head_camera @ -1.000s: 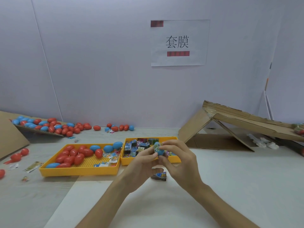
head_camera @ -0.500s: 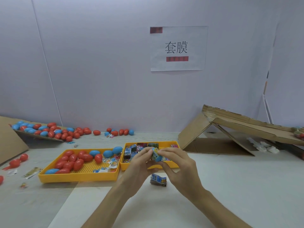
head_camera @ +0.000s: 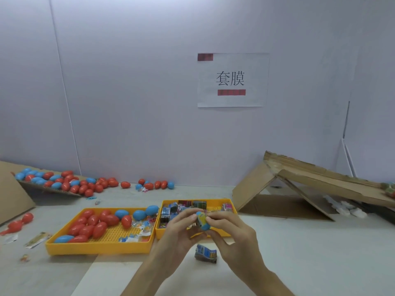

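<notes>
Blue egg (head_camera: pixel 203 221): it is held above the table (head_camera: pixel 320 253), between the fingertips of both hands, in front of the right tray. A printed film is seen around its upper part.
Left hand (head_camera: pixel 178 233): the fingers are curled and the egg is pinched from the left side.
Right hand (head_camera: pixel 232 233): the fingers are curled and the egg is pinched from the right side.
Hands together: they are brought close and are joined on the egg, with the fingertips nearly touching.
Film piece (head_camera: pixel 205 253): one crumpled printed piece is laid on the table just below the hands, apart from both trays.
Right tray (head_camera: pixel 159 232): yellow plastic, filled with small printed packs (head_camera: pixel 168 212). Its near part is hidden by the hands.
Left tray (head_camera: pixel 98 247): yellow plastic, placed just beside the right tray. Many red eggs (head_camera: pixel 94 227) and a few blue ones (head_camera: pixel 140 214) are kept in it, with small packets (head_camera: pixel 141 230) at its right side.
Loose eggs (head_camera: pixel 85 184): red and blue ones are scattered along the wall at the far left. Some are lying on a tilted cardboard sheet (head_camera: pixel 49 189).
Cardboard ramp (head_camera: pixel 320 182): it is leaned at the right side, well apart from the hands.
Paper sign (head_camera: pixel 233 80): it is fixed on the wall above the trays.
</notes>
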A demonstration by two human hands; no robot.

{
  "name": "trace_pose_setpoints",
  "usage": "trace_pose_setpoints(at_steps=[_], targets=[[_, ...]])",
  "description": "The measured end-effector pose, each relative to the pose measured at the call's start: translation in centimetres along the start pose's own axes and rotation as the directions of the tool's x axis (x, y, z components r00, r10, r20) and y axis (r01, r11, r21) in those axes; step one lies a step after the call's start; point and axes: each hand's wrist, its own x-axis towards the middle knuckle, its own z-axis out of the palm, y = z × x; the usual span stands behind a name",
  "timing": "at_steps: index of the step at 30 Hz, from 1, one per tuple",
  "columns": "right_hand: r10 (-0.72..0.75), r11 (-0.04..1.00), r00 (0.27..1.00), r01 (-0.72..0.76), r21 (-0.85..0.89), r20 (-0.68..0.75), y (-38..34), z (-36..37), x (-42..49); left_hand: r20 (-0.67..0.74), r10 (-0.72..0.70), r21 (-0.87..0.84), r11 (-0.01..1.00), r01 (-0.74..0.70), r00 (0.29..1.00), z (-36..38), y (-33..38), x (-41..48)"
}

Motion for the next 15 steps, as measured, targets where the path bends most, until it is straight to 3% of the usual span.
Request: trace_pose_setpoints(at_steps=[7, 12, 15], targets=[[0.001, 0.999, 1.000, -0.002, 0.036, 0.020, 0.07, -0.04, 0.11, -0.067, 0.003, 0.041, 0.999, -0.001, 0.998, 0.12, 0.11, -0.30], [0.239, 0.929, 0.968, -0.250, 0.273, 0.072, 0.29, -0.06, 0.21, -0.106, 0.003, 0.025, 1.000, 0.000, 0.994, 0.12, 0.08, -0.18], [0.281, 0.921, 0.956, -0.292, 0.257, 0.081, 0.39, 0.00, 0.23, -0.098, 0.009, 0.012, 1.000, -0.008, 0.995, 0.25, 0.12, -0.26]])
